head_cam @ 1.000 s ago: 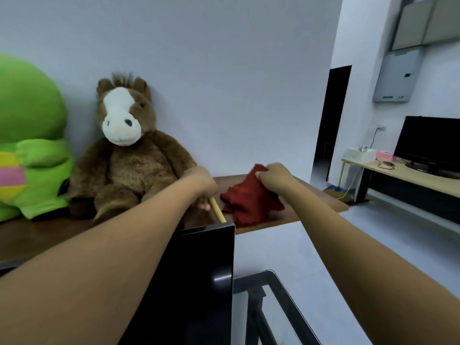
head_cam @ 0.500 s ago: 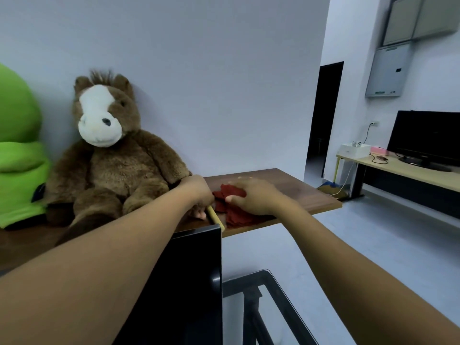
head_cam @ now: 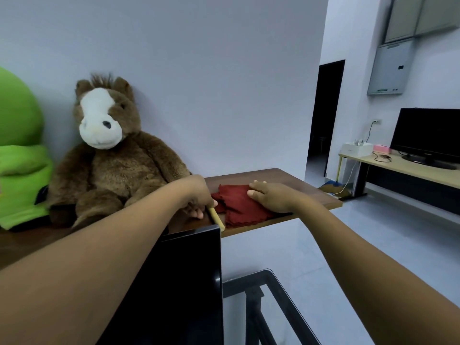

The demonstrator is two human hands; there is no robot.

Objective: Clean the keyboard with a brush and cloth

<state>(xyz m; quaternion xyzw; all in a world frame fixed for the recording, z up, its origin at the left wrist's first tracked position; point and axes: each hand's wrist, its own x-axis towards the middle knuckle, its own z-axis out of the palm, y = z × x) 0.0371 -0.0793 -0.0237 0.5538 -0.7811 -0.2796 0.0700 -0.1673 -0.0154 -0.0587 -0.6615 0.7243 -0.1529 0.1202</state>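
Person, two arms in view: left forearm [head_cam: 104, 257] and right forearm [head_cam: 361, 257], both bare along the whole visible length from the lower frame edge to the wrist, broad near the camera and tapering toward the hands. Left hand [head_cam: 198, 195], bare: rounded knuckles, two fingertips [head_cam: 199, 215] showing below them with short nails. Right hand [head_cam: 272, 197], bare: broad, smooth back, thumb [head_cam: 251, 194] with a short nail on the side nearer the other hand, remaining fingers foreshortened, their details too small to tell.
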